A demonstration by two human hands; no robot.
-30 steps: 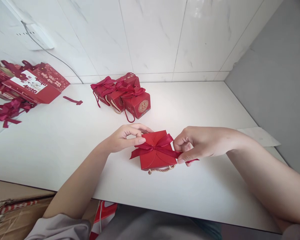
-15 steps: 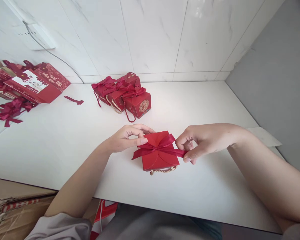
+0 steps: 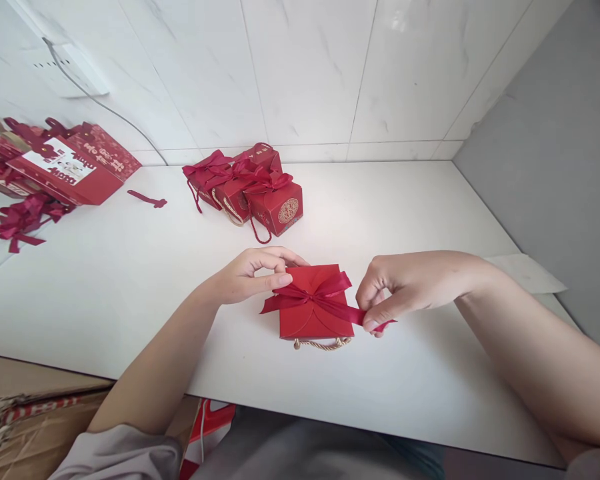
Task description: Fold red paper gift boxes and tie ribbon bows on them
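Observation:
A small red gift box (image 3: 316, 327) sits on the white table in front of me, its lid flaps folded together. A dark red ribbon (image 3: 336, 285) is tied in a bow across its top. My left hand (image 3: 257, 273) holds the box at its far left corner, thumb by the bow's left loop and fingers along the far side, partly hidden. Between thumb and fingers, my right hand (image 3: 387, 293) pinches the ribbon's right tail, drawn out past the box's right edge. A gold twisted cord handle (image 3: 325, 345) hangs at the near side.
Several red boxes with bows (image 3: 275, 208) stand together near the tiled wall. At the left are larger red gift boxes (image 3: 100, 190), a heap of ribbon bows (image 3: 27, 220) and a loose ribbon strip (image 3: 147, 199). A white sheet (image 3: 527, 273) lies by the right edge.
My right hand has slid slightly down along the ribbon tail, and its tip now shows beyond my fingers. The box has shifted and turned a little to the left.

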